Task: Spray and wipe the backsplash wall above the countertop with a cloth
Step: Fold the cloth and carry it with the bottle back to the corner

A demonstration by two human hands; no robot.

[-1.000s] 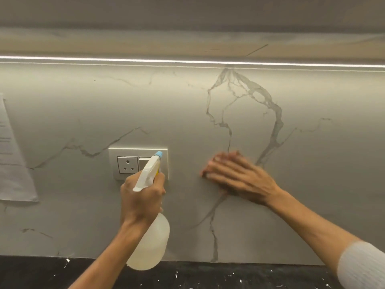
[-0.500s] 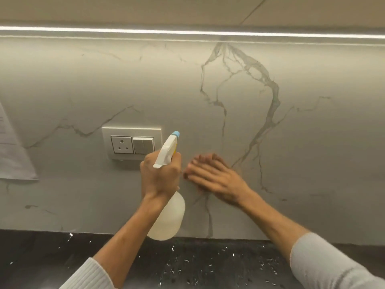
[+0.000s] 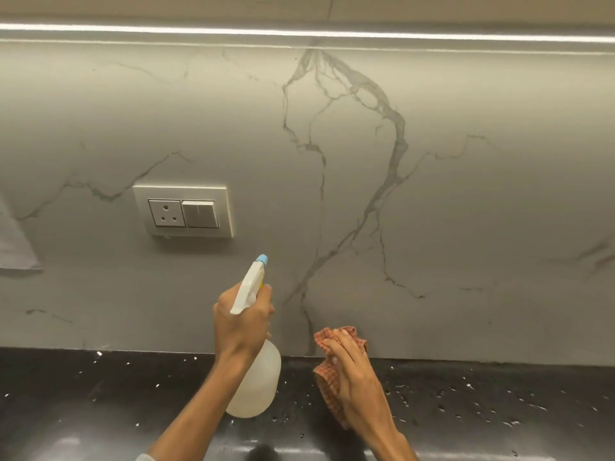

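Head-camera view, looking forward and down at a grey marble-look backsplash wall (image 3: 466, 201) crossed by darker veins, above a black speckled countertop (image 3: 100, 394).

Left hand (image 3: 241, 322) clenched around the neck of a spray bottle (image 3: 256, 384), raised in front of the lower wall. Bottle body translucent white, hanging below the fist over the counter's back edge; white trigger head with a pale blue nozzle tip (image 3: 262, 259) pointing up toward the wall.

Right hand (image 3: 352, 374) just to the right, fingers flat and close together, pressing a cloth (image 3: 327, 390) where wall meets counter. Cloth reddish-orange with a fine check, bunched under the palm, its upper edge against the bottom of the wall, its lower part lying on the counter. Held by flat pressure, not by a fist.

Left of centre on the wall, a white switch plate (image 3: 183, 211) with a three-pin socket and one rocker switch. Far left edge, corner of a paper sheet (image 3: 15, 247) stuck to the wall. Along the top, a bright strip light (image 3: 299, 33) under the overhead unit.
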